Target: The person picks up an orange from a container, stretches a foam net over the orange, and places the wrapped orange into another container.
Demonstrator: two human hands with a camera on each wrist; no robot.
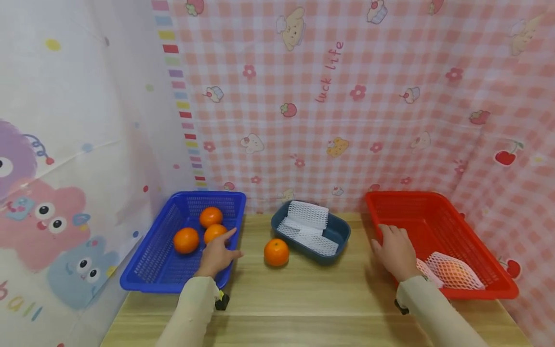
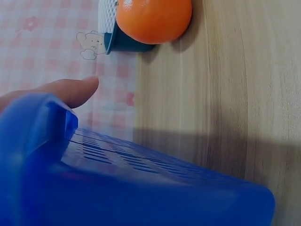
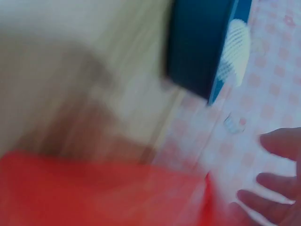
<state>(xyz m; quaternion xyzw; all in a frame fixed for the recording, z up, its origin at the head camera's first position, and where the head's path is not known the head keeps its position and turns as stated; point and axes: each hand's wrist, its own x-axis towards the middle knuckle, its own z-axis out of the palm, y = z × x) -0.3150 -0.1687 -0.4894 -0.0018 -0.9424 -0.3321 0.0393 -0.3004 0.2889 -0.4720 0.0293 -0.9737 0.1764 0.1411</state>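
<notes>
My left hand (image 1: pixel 215 256) is over the right rim of a blue basket (image 1: pixel 147 258), thumb and forefinger spread apart, holding nothing. Beside its fingers, inside the basket, lies an orange (image 1: pixel 214 233), partly hidden by the hand. Two more oranges, one at the back (image 1: pixel 211 217) and one at left (image 1: pixel 186 240), share the basket. Over the left rim of a red basket (image 1: pixel 407 212) hovers my right hand (image 1: pixel 395 251); its fingers (image 3: pixel 270 186) look parted and empty in the right wrist view. A net-wrapped fruit (image 1: pixel 453 271) lies in that basket, near a second net sleeve (image 1: pixel 428 273).
Between the baskets, a single orange (image 1: pixel 276 252) sits on the wooden table (image 1: pixel 299 299). Behind it to the right, a dark teal tub (image 1: pixel 323 258) contains white foam net sleeves (image 1: pixel 308 217). A checked pink curtain (image 1: pixel 277 120) hangs along the table's back edge.
</notes>
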